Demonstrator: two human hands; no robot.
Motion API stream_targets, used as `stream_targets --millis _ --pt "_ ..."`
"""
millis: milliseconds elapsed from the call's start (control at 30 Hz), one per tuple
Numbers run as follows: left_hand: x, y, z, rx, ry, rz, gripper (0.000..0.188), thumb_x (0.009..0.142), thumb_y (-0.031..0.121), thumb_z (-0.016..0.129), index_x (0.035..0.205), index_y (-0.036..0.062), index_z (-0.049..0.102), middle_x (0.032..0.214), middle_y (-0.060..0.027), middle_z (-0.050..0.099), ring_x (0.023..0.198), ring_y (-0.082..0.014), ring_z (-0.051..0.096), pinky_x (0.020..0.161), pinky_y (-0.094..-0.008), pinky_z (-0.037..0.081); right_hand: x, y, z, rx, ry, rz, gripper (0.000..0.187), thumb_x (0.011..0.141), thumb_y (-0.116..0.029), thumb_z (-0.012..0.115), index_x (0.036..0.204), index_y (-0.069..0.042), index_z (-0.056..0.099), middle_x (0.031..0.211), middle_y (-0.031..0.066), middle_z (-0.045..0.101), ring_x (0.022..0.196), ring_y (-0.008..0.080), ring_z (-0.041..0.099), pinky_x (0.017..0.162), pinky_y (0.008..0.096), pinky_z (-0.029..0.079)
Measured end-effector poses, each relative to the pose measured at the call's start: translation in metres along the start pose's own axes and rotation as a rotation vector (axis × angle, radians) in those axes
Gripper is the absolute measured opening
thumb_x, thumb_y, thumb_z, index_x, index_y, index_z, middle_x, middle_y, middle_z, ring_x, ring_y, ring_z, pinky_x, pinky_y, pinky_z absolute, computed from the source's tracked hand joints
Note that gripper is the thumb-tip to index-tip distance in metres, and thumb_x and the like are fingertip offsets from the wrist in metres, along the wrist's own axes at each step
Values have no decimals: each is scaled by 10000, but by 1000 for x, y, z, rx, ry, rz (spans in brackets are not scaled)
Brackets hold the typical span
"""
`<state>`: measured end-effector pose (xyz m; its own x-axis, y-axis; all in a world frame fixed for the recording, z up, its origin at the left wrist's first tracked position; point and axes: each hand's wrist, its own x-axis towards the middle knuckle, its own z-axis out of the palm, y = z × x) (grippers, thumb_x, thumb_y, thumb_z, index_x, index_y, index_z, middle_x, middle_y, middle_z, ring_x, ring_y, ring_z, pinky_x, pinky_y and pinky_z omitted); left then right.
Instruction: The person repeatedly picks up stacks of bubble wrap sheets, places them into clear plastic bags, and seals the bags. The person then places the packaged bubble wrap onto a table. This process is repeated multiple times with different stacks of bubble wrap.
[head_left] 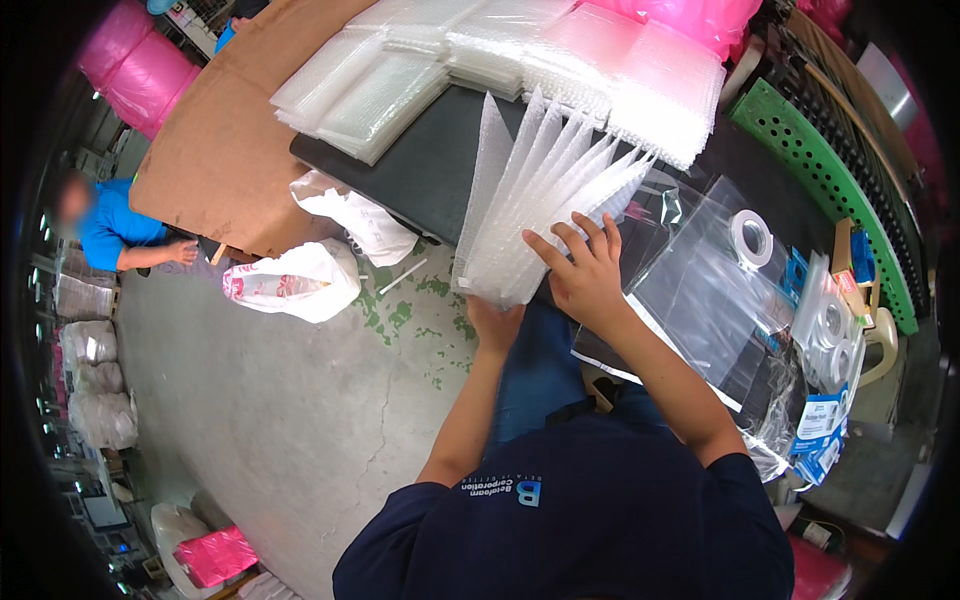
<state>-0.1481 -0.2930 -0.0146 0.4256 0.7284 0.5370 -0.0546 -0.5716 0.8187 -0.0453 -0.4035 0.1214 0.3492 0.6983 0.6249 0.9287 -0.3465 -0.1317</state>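
In front of my body, a stack of bubble wrap pouches (520, 215) is fanned out, its free edges pointing away from me. My left hand (494, 322) is closed around the near end of the stack. Its fingers are partly hidden under the pouches. The fingers of my right hand (587, 275) are spread and lie against the right side of the fan. Beyond it, more bubble wrap pouches (385, 95) lie in flat piles along the far side of the black table (440, 150).
Clear plastic bags (690, 290) lie on the table's right side, with a tape roll (750, 238) on top. A green perforated panel (790, 130) borders the far right. White plastic bags (300, 280) hang left of the table. A person in blue (110, 225) is at the far left.
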Motion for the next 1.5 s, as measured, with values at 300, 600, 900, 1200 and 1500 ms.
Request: stream_targets --millis 300,600,900,1200,1500 --pt "-10 -18 3 40 -52 14 702 632 168 789 1197 -23 420 1109 -208 566 997 -361 589 822 -406 473 -6 2 -2 47 -40 -29 375 654 -39 615 999 -182 587 1366 7 447 1272 281 363 1060 563 161" --pt "-21 -41 5 -106 -64 -82 691 614 155 796 1185 1 439 1081 -196 575 946 -367 603 778 -416 489 1 2 -6 131 -169 -69 437 653 16 588 1062 -136 569 1338 -5 477 1291 229 371 1087 530 147" --pt "-10 -22 1 208 -68 148 704 587 160 805 1175 9 450 1115 -198 550 985 -378 579 796 -418 483 17 -9 -10 42 -232 -26 680 620 74 555 1235 -215 528 1274 12 483 1271 238 374 1081 542 161" --pt "16 35 -3 126 68 275 1058 505 265 893 1325 28 268 1192 -191 493 1099 -346 516 915 -436 439 40 0 -11 26 -373 -246 264 802 -151 519 1064 -136 557 1486 8 279 1399 192 176 1100 564 141" --pt "32 45 -10 43 -11 224 1046 513 264 902 1311 -14 285 1201 -192 488 1085 -328 534 912 -407 447 62 7 -3 233 -477 -274 528 770 12 510 1265 -167 466 1308 15 458 1343 210 308 1134 476 174"
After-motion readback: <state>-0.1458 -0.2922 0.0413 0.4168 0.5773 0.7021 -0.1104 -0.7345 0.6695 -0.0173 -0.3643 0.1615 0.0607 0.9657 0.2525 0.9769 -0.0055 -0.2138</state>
